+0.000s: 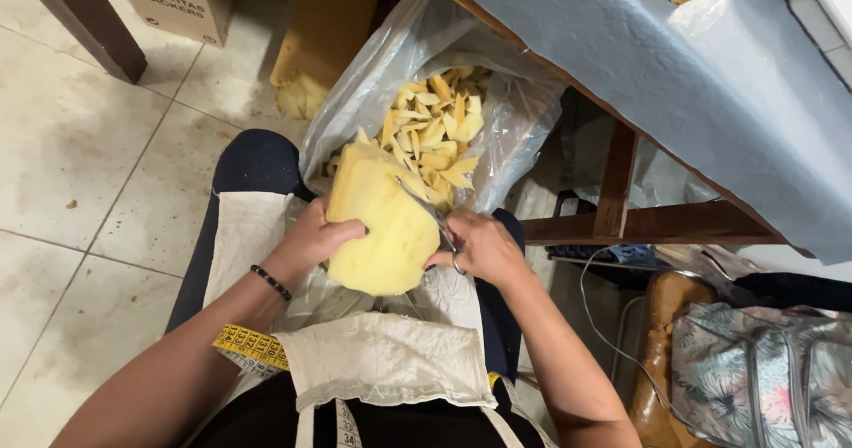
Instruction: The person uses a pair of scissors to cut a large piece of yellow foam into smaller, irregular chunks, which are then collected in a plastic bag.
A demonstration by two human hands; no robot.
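My left hand (pixel 312 239) grips a rounded block of yellow foam (pixel 382 222) held over my lap. My right hand (pixel 479 248) holds a pair of scissors (pixel 430 217) whose blades lie against the foam's right side. Just beyond the foam, a clear plastic bag (pixel 373 84) stands open and holds several yellow foam offcuts (pixel 439 124). A white cloth apron (pixel 382 359) covers my lap, and a yellow measuring tape (pixel 253 346) hangs across it. A dark beaded bracelet (pixel 271 282) sits on my left wrist.
A table with a blue-grey cover (pixel 666 75) and wooden frame (pixel 639 222) stands on the right. A cardboard box (pixel 182 0) and a large foam block (pixel 319 44) sit at the back on the tiled floor (pixel 80 191). A patterned bag (pixel 763 377) lies lower right.
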